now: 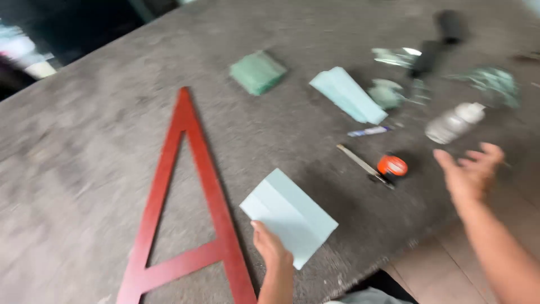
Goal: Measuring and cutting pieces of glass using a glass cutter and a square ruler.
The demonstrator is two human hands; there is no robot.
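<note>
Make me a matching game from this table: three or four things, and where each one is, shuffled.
Things:
1. red frame
2. pale sheet
3. orange tape measure
4. white bottle

Places:
a. just beyond the right hand
b. held by the left hand
c. flat at the table's left
d. between the sheet and the right hand

Pairs: 1-c, 2-b, 3-d, 4-a

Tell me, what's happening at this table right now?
A person stands at a grey worktable. Their left hand holds a pale blue folded sheet near the table's edge, beside a large red letter-A-shaped piece lying flat. Their right hand hangs open in the air, holding nothing, close to an orange tape measure and a whitish bottle lying on its side. Farther back lie another pale blue sheet and a green pad. The picture is blurred.
</note>
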